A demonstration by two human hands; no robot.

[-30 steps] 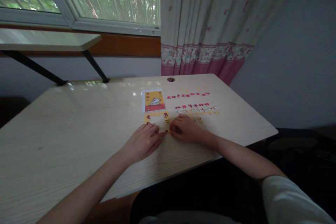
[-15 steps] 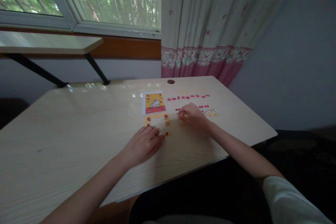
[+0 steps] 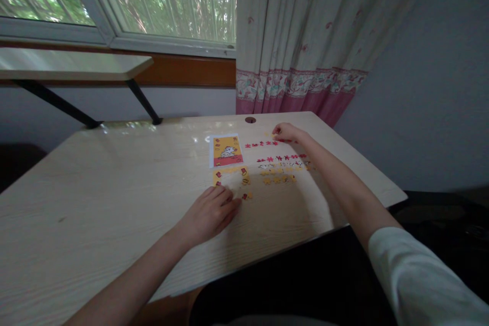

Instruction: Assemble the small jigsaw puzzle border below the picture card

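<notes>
My left hand (image 3: 212,214) lies on the desk at the lower left corner of a partly assembled yellow jigsaw border (image 3: 231,169), its fingers loosely spread and covering part of it. Just right of its fingertips is a loose yellow and red puzzle piece (image 3: 247,196). Farther back, my right hand (image 3: 288,132) pinches a small yellow puzzle piece (image 3: 274,135) over the back row. Under that hand runs a row of red puzzle pieces (image 3: 262,144), partly hidden. Nearer me lie another red row (image 3: 280,158), white pieces (image 3: 284,165) and yellow pieces (image 3: 277,180).
A printed reference picture (image 3: 227,151) of a white animal lies behind the border. The desk (image 3: 126,188) has a round cable hole (image 3: 250,120) at the back. A raised shelf (image 3: 76,63) stands at the left, and a curtain (image 3: 294,81) hangs behind the desk.
My right hand has moved back, away from me, from the nearer rows to the back row, uncovering the red, white and yellow pieces. My left hand has stayed almost in place.
</notes>
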